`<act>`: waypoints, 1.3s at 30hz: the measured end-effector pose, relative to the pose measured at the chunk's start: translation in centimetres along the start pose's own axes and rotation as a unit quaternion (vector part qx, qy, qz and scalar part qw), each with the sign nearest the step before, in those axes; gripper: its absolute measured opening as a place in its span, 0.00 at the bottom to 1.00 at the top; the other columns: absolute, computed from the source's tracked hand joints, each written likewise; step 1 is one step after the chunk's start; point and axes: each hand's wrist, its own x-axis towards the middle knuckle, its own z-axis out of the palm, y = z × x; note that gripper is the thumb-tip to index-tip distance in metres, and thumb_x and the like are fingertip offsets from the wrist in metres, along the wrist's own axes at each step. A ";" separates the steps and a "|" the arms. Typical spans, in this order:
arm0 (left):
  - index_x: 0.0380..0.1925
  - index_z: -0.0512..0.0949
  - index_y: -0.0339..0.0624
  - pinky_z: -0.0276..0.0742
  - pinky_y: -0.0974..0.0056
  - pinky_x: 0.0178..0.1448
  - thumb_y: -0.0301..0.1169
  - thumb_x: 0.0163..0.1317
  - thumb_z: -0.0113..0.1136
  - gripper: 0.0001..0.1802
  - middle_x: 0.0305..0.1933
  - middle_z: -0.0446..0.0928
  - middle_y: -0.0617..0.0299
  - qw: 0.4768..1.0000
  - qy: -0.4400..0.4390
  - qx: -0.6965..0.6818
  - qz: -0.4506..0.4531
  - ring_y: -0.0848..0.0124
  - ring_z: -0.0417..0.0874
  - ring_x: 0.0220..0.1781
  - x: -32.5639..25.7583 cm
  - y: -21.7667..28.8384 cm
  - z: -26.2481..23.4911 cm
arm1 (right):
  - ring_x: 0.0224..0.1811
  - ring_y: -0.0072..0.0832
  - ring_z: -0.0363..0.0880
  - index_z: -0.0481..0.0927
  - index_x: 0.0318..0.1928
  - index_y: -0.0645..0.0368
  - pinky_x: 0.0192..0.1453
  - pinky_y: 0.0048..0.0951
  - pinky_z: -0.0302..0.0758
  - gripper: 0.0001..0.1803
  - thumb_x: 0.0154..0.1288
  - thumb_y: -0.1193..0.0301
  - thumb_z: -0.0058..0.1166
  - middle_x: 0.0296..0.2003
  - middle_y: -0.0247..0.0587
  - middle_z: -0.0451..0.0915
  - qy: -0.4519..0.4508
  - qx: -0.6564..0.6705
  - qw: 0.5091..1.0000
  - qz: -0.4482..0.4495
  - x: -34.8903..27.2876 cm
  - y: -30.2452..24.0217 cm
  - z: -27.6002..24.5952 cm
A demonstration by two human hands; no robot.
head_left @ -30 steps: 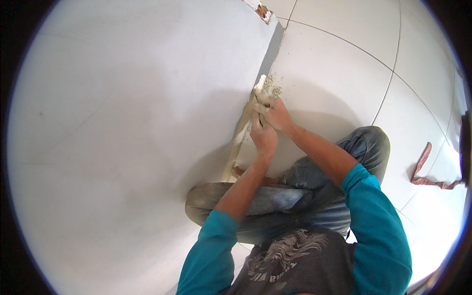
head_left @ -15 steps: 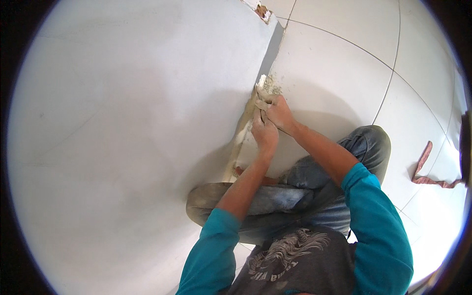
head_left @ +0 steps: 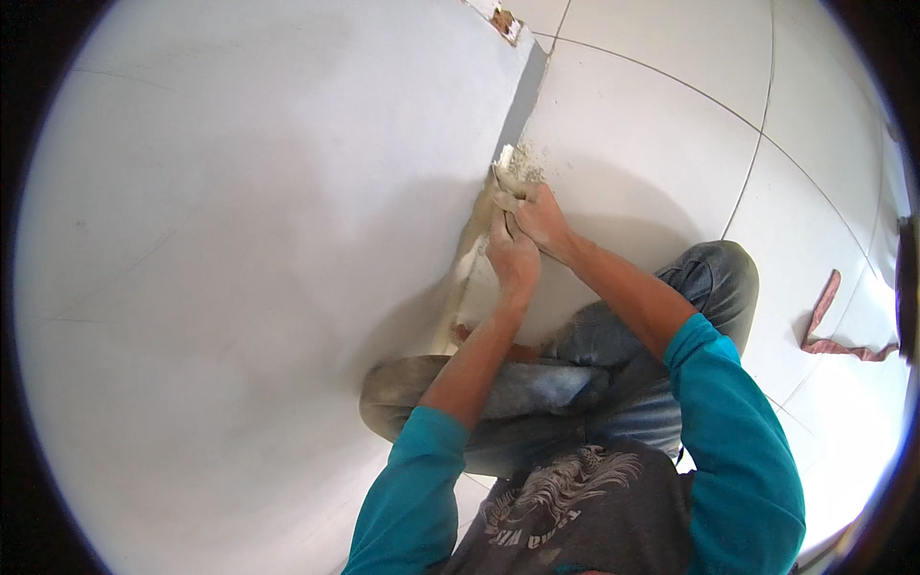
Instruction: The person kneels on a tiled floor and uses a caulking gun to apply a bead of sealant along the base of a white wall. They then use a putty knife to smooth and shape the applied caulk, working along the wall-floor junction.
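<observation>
White tiled floor (head_left: 671, 125) meets a white wall (head_left: 240, 240) along a seam smeared with tan filler (head_left: 470, 259). Left hand (head_left: 513, 259) and right hand (head_left: 541, 216) are curled tight together around a pale scraper-like tool (head_left: 505, 168). Its long axis follows the seam, tip pointing away from the person, beside crumbs of filler on the tile.

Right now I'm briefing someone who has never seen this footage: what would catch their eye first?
Both hands meet at the centre: the left hand and right hand press a small pale tool into the seam where the big white wall meets the tiled floor. A tan strip of filler runs down that seam below them. Off to the right, a reddish rag lies on the tiles.
</observation>
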 end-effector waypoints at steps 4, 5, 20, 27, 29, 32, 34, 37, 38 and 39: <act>0.66 0.76 0.35 0.75 0.43 0.64 0.41 0.80 0.48 0.25 0.58 0.82 0.32 0.999 0.015 -0.010 0.042 0.33 0.81 0.60 -0.3 0.8 -0.7 | 0.47 0.20 0.79 0.73 0.74 0.65 0.53 0.27 0.79 0.29 0.79 0.66 0.58 0.46 0.37 0.86 0.002 -0.022 1.000 0.012 -1.1 -0.5 0.2; 0.65 0.77 0.34 0.76 0.42 0.63 0.41 0.80 0.48 0.25 0.56 0.82 0.32 0.994 0.040 -0.031 0.092 0.33 0.81 0.59 -0.4 0.9 -0.9 | 0.47 0.19 0.79 0.73 0.75 0.65 0.52 0.26 0.79 0.29 0.79 0.67 0.58 0.46 0.36 0.86 0.028 -0.022 0.999 -0.034 -1.5 -0.5 0.8; 0.69 0.76 0.36 0.75 0.49 0.69 0.39 0.77 0.53 0.26 0.63 0.81 0.34 0.999 -0.011 -0.027 0.019 0.38 0.81 0.65 0.4 0.9 -0.7 | 0.47 0.19 0.79 0.78 0.72 0.60 0.51 0.25 0.79 0.24 0.81 0.66 0.57 0.48 0.35 0.86 0.022 0.186 0.974 0.130 -0.6 -0.2 1.3; 0.71 0.74 0.35 0.74 0.45 0.69 0.38 0.77 0.53 0.27 0.64 0.80 0.34 0.999 -0.025 -0.020 -0.038 0.38 0.81 0.65 0.0 1.6 -0.3 | 0.51 0.20 0.81 0.78 0.71 0.60 0.55 0.26 0.80 0.24 0.81 0.65 0.58 0.55 0.39 0.86 0.061 0.166 0.980 0.086 0.1 1.2 1.7; 0.70 0.75 0.35 0.75 0.45 0.68 0.38 0.77 0.52 0.27 0.62 0.81 0.33 0.996 0.000 0.020 0.087 0.37 0.81 0.64 0.1 1.3 0.0 | 0.51 0.20 0.81 0.78 0.71 0.60 0.56 0.26 0.80 0.24 0.81 0.65 0.58 0.54 0.39 0.86 0.077 0.246 0.962 0.085 0.1 1.1 1.5; 0.69 0.75 0.35 0.75 0.45 0.67 0.38 0.78 0.51 0.26 0.59 0.82 0.32 0.997 0.002 0.073 -0.004 0.36 0.82 0.62 0.4 0.7 0.0 | 0.51 0.20 0.81 0.78 0.71 0.61 0.56 0.26 0.80 0.24 0.81 0.66 0.58 0.54 0.39 0.86 0.037 0.055 0.992 0.109 0.0 0.8 1.1; 0.68 0.76 0.35 0.76 0.45 0.67 0.40 0.78 0.50 0.26 0.58 0.83 0.33 0.997 0.001 0.049 0.053 0.36 0.83 0.61 0.9 0.8 0.1 | 0.51 0.20 0.82 0.78 0.72 0.61 0.55 0.26 0.81 0.24 0.81 0.66 0.58 0.54 0.40 0.86 0.041 0.202 0.967 0.149 0.4 0.5 0.9; 0.68 0.76 0.35 0.76 0.46 0.66 0.40 0.79 0.50 0.26 0.57 0.84 0.34 0.997 -0.009 0.072 0.036 0.36 0.83 0.61 1.0 1.2 -0.1 | 0.51 0.20 0.82 0.77 0.72 0.61 0.53 0.26 0.81 0.25 0.81 0.66 0.58 0.53 0.41 0.86 0.039 0.255 0.954 0.152 0.5 0.5 1.2; 0.68 0.76 0.35 0.76 0.46 0.66 0.40 0.79 0.49 0.26 0.57 0.84 0.35 0.995 -0.033 0.096 0.005 0.36 0.84 0.60 0.8 1.3 -0.2 | 0.50 0.20 0.82 0.77 0.73 0.61 0.52 0.26 0.81 0.25 0.81 0.66 0.58 0.53 0.41 0.86 0.051 0.242 0.956 0.159 0.4 0.6 1.3; 0.68 0.76 0.35 0.76 0.46 0.66 0.40 0.79 0.50 0.26 0.57 0.84 0.35 0.998 -0.015 0.054 0.025 0.36 0.83 0.60 0.8 1.6 -0.2 | 0.50 0.20 0.81 0.77 0.73 0.61 0.51 0.26 0.81 0.25 0.81 0.66 0.58 0.52 0.41 0.86 0.050 0.204 0.971 0.116 0.4 0.6 1.4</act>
